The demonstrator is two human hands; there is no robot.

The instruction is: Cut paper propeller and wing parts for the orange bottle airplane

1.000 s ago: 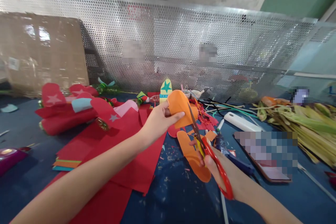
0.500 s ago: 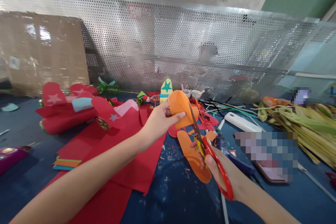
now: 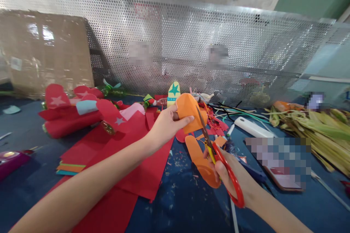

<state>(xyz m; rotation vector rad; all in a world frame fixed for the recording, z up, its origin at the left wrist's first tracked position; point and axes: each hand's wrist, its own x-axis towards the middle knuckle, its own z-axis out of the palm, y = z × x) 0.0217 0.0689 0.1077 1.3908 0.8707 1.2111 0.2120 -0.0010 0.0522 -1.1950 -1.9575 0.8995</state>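
My left hand (image 3: 169, 123) pinches a piece of orange paper (image 3: 188, 111) with a rounded top edge, thumb in front and fingers behind. In my right hand (image 3: 222, 165) is a pair of scissors (image 3: 231, 180) with red and yellow handles. Their blades lie along the right edge of the orange paper, pointing up and away from me. Below them, on the blue table (image 3: 180, 204), rests a long orange paper strip (image 3: 201, 160) with rounded ends. Sheets of red paper (image 3: 136, 160) lie under and left of my left forearm.
Red paper models with stars (image 3: 71, 113) stand at the left, near a cardboard box (image 3: 46, 51). A perforated metal screen (image 3: 186, 43) closes off the back. To the right lie a white-handled tool (image 3: 253, 127), a phone (image 3: 284, 174) and dried husks (image 3: 319, 134).
The scissors' handles have drawn slightly closer together, with the blades still at the orange paper's right edge. My left hand keeps its hold, and the view has shifted very slightly.
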